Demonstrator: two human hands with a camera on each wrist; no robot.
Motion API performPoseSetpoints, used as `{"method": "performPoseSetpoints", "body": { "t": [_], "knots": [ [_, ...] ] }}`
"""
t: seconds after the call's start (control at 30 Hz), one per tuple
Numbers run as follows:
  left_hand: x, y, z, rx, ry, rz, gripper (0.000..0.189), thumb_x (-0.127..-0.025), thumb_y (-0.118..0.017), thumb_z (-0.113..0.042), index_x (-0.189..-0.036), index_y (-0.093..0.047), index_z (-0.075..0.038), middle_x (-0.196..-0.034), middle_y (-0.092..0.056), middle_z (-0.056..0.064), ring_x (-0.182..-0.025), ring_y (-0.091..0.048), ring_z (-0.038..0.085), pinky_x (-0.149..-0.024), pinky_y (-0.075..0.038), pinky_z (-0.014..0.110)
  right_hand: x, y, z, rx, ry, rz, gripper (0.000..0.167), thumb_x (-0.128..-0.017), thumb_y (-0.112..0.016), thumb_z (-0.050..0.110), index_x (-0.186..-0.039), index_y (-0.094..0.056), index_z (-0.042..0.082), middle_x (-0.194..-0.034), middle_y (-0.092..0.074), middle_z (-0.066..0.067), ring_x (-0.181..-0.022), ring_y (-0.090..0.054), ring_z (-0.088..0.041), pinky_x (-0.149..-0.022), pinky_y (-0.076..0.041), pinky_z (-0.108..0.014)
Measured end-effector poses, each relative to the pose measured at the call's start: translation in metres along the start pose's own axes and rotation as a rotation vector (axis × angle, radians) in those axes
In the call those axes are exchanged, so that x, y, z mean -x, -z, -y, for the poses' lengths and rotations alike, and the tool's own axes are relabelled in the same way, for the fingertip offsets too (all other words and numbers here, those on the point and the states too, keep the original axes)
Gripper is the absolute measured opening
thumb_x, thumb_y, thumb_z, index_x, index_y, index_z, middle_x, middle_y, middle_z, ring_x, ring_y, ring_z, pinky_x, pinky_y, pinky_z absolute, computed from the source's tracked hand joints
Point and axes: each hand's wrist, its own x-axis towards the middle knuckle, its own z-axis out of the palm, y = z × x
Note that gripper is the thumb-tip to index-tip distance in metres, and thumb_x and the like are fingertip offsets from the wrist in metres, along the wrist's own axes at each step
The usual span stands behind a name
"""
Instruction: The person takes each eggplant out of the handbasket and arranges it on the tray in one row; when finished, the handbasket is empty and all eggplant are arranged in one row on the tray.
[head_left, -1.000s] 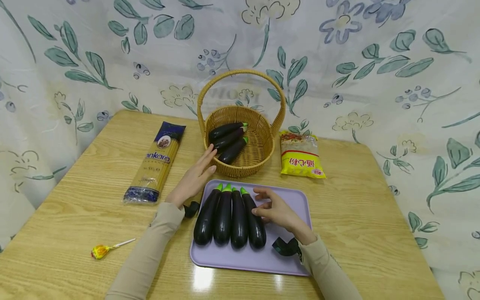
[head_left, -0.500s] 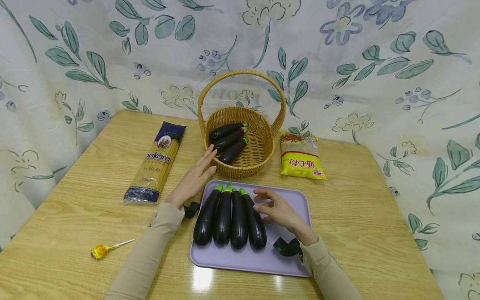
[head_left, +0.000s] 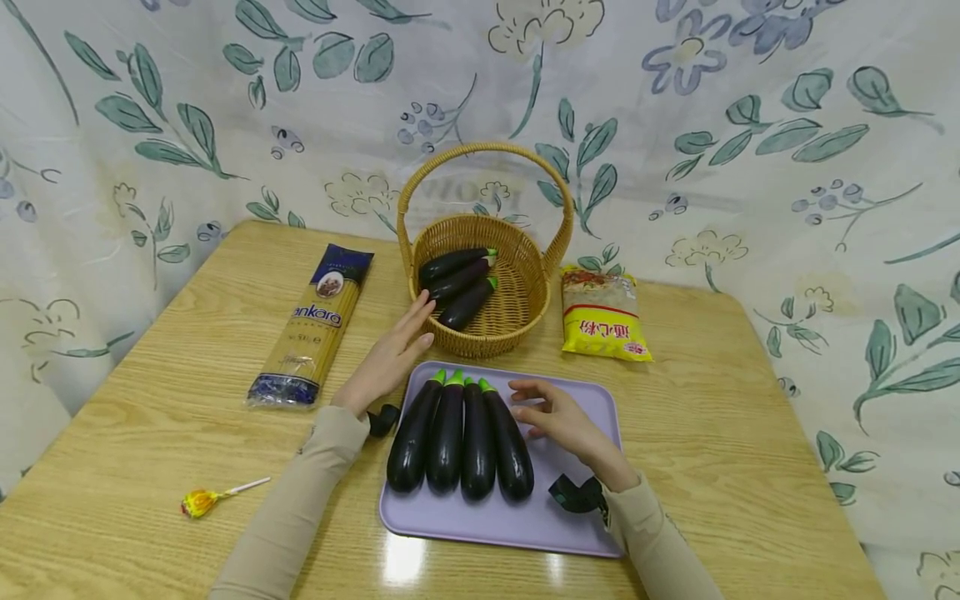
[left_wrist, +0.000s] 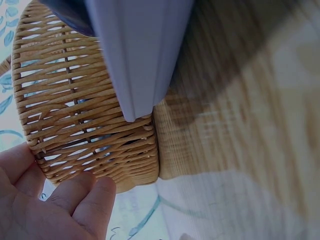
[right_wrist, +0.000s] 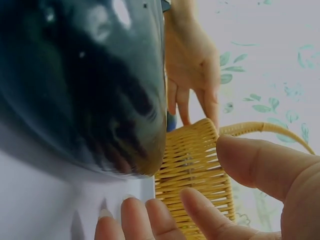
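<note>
My left hand rests with its fingertips at the near left rim of a wicker basket. Its fingers lie almost straight against the woven wall in the left wrist view. Inside the basket are 3 dark eggplants, grouped on the left side. Several larger eggplants lie side by side on a lilac tray, green stems toward the basket. Over the tray, just right of the rightmost eggplant, my right hand hovers with loosely bent fingers, thumb apart, holding nothing.
A packet of spaghetti lies left of the basket, and a yellow bag of pasta lies to its right. Near the left forearm is a lollipop. Behind the wooden table hangs a floral curtain.
My right hand has drawn slightly to the right, its thumb coming away from the rightmost eggplant. The left hand stays at the basket rim, and the eggplants lie as before.
</note>
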Motion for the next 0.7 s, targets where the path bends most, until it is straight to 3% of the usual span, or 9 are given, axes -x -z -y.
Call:
{"method": "performPoseSetpoints", "body": {
  "t": [0.37, 0.7],
  "knots": [
    [0.0002, -0.0002, -0.0006, 0.004, 0.004, 0.004, 0.059, -0.106, -0.037, -0.035, -0.157, -0.015, -0.015, -0.166, -0.001, 0.001, -0.151, -0.012, 0.028, -0.118, -0.019, 0.058, 0.0013, 0.0023, 0.0004, 0.001, 0.02, 0.019, 0.048, -0.097, -0.056, 0.016, -0.141, -0.044, -0.002, -0.139, -0.05, -0.024, -0.117, -0.057, -0.033, -0.087, -0.056, -0.039],
    [0.0007, 0.0015, -0.002, 0.0, 0.009, 0.015, 0.06, -0.105, -0.038, -0.033, -0.157, -0.014, -0.016, -0.166, 0.001, -0.003, -0.151, -0.012, 0.029, -0.118, -0.019, 0.058, 0.0025, 0.0056, 0.0009, -0.016, 0.024, 0.02, 0.05, -0.098, -0.056, 0.019, -0.142, -0.043, 0.0, -0.137, -0.051, -0.024, -0.117, -0.057, -0.031, -0.088, -0.055, -0.039]
  ]
}}
